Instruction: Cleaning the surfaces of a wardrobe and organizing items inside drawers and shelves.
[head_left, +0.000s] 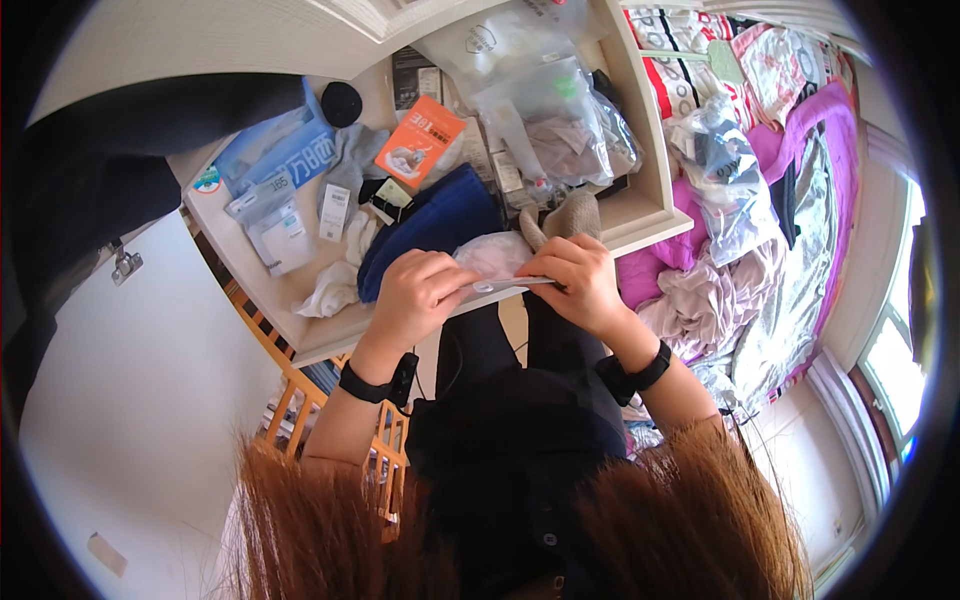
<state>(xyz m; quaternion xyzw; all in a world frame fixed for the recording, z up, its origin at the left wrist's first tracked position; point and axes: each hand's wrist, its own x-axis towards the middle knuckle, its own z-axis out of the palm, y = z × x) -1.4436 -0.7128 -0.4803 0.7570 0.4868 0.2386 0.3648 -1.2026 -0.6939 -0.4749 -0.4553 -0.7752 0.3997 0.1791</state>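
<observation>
One open white drawer point(650, 215) holds one dark blue cloth point(440, 222), several clear bags point(540, 95) and one orange packet point(420, 140). At its near edge, the left hand point(415, 295) and right hand point(580, 280) both pinch one clear plastic pouch point(497, 265) between them, fingers closed on it.

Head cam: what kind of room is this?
Likely a bedroom at home: an open drawer crammed with clothes and plastic packets, a bed heaped with garments, a window beside it. Both hands pinch a clear bag.
</observation>
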